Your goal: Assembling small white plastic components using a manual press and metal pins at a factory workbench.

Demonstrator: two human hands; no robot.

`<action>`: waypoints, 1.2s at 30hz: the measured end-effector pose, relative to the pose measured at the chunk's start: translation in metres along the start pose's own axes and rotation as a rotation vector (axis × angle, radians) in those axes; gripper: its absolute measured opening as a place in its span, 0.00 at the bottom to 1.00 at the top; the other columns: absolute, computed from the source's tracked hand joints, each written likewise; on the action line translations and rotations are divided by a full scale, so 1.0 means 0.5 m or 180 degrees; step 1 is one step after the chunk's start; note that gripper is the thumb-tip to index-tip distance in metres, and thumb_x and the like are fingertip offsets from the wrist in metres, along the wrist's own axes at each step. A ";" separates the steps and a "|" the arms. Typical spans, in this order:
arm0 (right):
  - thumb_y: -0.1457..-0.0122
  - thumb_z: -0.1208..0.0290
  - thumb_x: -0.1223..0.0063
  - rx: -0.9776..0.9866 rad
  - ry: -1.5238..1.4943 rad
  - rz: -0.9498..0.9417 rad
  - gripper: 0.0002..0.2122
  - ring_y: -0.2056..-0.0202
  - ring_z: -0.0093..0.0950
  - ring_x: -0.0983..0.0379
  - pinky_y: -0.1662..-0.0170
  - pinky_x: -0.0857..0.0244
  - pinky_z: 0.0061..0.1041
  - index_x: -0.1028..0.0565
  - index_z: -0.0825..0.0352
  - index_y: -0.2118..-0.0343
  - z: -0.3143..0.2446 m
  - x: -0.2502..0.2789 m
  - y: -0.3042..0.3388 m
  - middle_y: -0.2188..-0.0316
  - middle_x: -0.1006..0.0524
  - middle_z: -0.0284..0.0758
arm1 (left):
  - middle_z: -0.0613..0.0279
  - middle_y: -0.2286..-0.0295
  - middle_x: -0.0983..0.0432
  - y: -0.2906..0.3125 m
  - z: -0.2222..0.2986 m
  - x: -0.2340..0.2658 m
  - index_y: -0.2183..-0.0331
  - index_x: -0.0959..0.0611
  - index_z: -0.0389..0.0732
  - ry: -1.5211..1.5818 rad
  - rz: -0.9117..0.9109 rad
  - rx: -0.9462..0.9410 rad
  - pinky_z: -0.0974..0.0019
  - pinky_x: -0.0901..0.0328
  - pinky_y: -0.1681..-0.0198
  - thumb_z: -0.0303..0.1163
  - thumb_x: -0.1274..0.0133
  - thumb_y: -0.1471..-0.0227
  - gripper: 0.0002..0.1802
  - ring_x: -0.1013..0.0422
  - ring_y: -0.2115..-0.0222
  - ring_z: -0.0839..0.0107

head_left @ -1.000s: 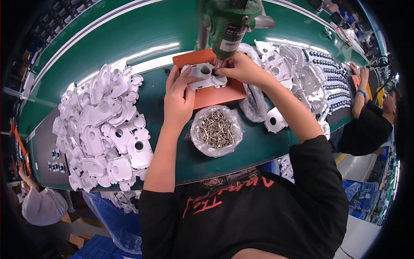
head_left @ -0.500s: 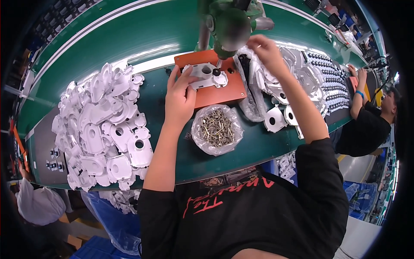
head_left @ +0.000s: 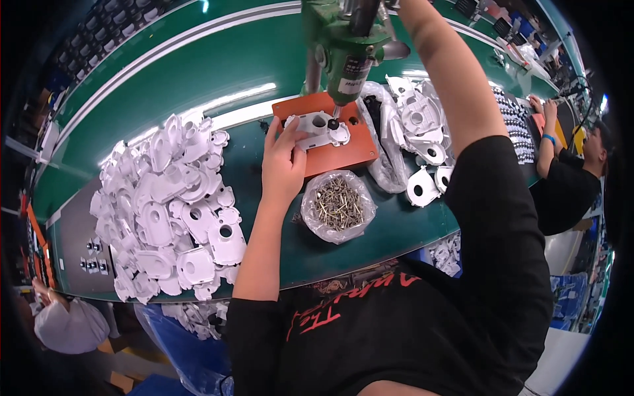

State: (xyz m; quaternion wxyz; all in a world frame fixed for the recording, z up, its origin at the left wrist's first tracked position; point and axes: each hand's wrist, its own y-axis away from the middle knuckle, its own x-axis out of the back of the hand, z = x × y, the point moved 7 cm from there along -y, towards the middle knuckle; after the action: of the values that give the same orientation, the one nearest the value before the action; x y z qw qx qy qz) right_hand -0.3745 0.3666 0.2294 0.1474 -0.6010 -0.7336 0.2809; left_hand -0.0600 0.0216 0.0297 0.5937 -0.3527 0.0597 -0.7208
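My left hand (head_left: 284,157) grips the left end of a white plastic housing (head_left: 319,136), its fingers over the edge and thumb at the near side. The housing lies on an orange fixture block (head_left: 337,156). A small black round piece (head_left: 333,124) sits on the housing toward its right end. Directly above it stands the tip of a green spindle machine (head_left: 349,69), touching or nearly touching the black piece. My right forearm (head_left: 444,66) reaches up past the machine's right side, and the hand is cut off by the top edge.
A bag of brass-coloured screws (head_left: 338,206) stands in front of the block. White housings are heaped at left (head_left: 165,204) and right (head_left: 419,115). Beside the block lies a clear bag with black parts (head_left: 383,142). A co-worker (head_left: 571,178) works at far right.
My right hand has gone from beside the machine up out of view. The head view has shifted slightly. My left hand stays on the housing.
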 end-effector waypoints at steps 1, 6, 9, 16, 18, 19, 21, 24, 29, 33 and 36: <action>0.39 0.66 0.57 -0.1370 -0.1761 0.0093 0.08 0.75 0.24 0.32 0.75 0.35 0.24 0.27 0.62 0.66 0.067 -0.099 -0.010 0.76 0.29 0.32 | 0.58 0.61 0.23 0.014 -0.021 0.019 0.51 0.26 0.36 -0.0109 0.0041 0.0077 0.57 0.41 0.45 0.20 0.57 0.51 0.23 0.45 0.42 0.50; 0.41 0.47 0.62 -0.0349 0.1365 0.1353 0.20 0.80 0.24 0.34 0.81 0.40 0.22 0.28 0.60 0.72 -0.116 -0.127 -0.011 0.77 0.28 0.34 | 0.59 0.61 0.23 0.015 -0.041 0.012 0.50 0.27 0.36 -0.0032 -0.0022 0.0360 0.59 0.42 0.45 0.19 0.58 0.52 0.24 0.48 0.41 0.52; 0.38 0.46 0.66 -0.0184 -0.0375 -0.0127 0.24 0.90 0.19 0.45 0.88 0.50 0.18 0.33 0.63 0.79 -0.352 -0.363 0.092 0.81 0.29 0.31 | 0.59 0.61 0.23 0.032 -0.030 0.046 0.49 0.28 0.37 -0.0173 0.0066 0.0335 0.59 0.42 0.45 0.19 0.59 0.52 0.25 0.47 0.41 0.53; 0.42 0.55 0.54 -0.0990 0.0116 -0.4202 0.18 0.83 0.29 0.32 0.79 0.37 0.27 0.28 0.65 0.78 -0.446 -0.546 0.540 0.85 0.29 0.31 | 0.60 0.62 0.22 0.010 -0.020 0.010 0.48 0.28 0.38 0.0009 -0.0064 0.0236 0.60 0.43 0.45 0.17 0.60 0.51 0.26 0.48 0.40 0.55; 0.48 0.55 0.47 -0.0838 0.2660 -0.4390 0.18 0.86 0.39 0.32 0.81 0.36 0.34 0.28 0.66 0.83 -0.337 -0.593 0.677 0.92 0.32 0.36 | 0.60 0.62 0.22 0.028 -0.032 0.043 0.48 0.28 0.39 -0.0163 0.0115 0.0305 0.61 0.43 0.45 0.17 0.60 0.51 0.26 0.47 0.41 0.56; 0.52 0.54 0.45 -0.0604 0.3445 -0.3874 0.19 0.85 0.40 0.30 0.81 0.36 0.36 0.29 0.67 0.86 -0.293 -0.585 0.720 0.91 0.31 0.39 | 0.60 0.62 0.22 0.018 -0.029 0.034 0.48 0.28 0.39 -0.0147 0.0091 0.0276 0.61 0.43 0.45 0.17 0.60 0.51 0.26 0.47 0.41 0.56; 0.52 0.53 0.45 -0.0414 0.3508 -0.3460 0.18 0.88 0.36 0.35 0.84 0.45 0.33 0.32 0.63 0.84 -0.302 -0.577 0.728 0.93 0.35 0.33 | 0.59 0.63 0.22 0.016 -0.027 0.026 0.48 0.27 0.41 0.0089 0.0050 0.0412 0.62 0.43 0.45 0.17 0.60 0.51 0.27 0.47 0.40 0.56; 0.50 0.55 0.45 -0.0416 0.3621 -0.3691 0.17 0.87 0.36 0.34 0.84 0.45 0.33 0.32 0.64 0.83 -0.297 -0.582 0.723 0.93 0.35 0.33 | 0.54 0.55 0.27 0.022 -0.040 0.023 0.49 0.27 0.42 0.0158 0.0064 0.0379 0.62 0.43 0.45 0.18 0.59 0.50 0.26 0.43 0.42 0.59; 0.43 0.55 0.48 -0.0407 0.1039 -0.2380 0.18 0.87 0.26 0.32 0.85 0.46 0.24 0.24 0.68 0.74 -0.331 -0.525 0.638 0.86 0.29 0.32 | 0.46 0.48 0.36 -0.006 -0.051 0.039 0.48 0.29 0.38 -0.0137 0.0084 0.0500 0.63 0.41 0.47 0.22 0.53 0.51 0.25 0.37 0.47 0.58; 0.37 0.52 0.64 0.0475 -0.0453 -0.0295 0.21 0.61 0.28 0.30 0.55 0.38 0.27 0.30 0.69 0.58 -0.370 -0.404 0.484 0.65 0.26 0.37 | 0.44 0.53 0.32 -0.047 -0.065 0.016 0.50 0.30 0.34 -0.1147 -0.0524 0.0454 0.54 0.43 0.46 0.37 0.48 0.50 0.27 0.35 0.51 0.49; 0.45 0.64 0.46 0.0137 0.0115 0.0633 0.30 0.67 0.21 0.31 0.61 0.38 0.24 0.46 0.63 0.42 -0.277 -0.366 0.381 0.70 0.29 0.30 | 0.48 0.54 0.31 -0.064 0.015 0.003 0.51 0.29 0.35 -0.1454 -0.0995 0.0413 0.54 0.43 0.46 0.42 0.49 0.52 0.28 0.34 0.52 0.50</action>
State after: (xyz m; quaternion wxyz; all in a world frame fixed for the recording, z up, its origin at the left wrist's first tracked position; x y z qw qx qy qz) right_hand -0.1028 0.2453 0.2499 0.1449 -0.6725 -0.6613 0.2989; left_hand -0.0816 0.0321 0.0519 0.4947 -0.4722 -0.1770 -0.7078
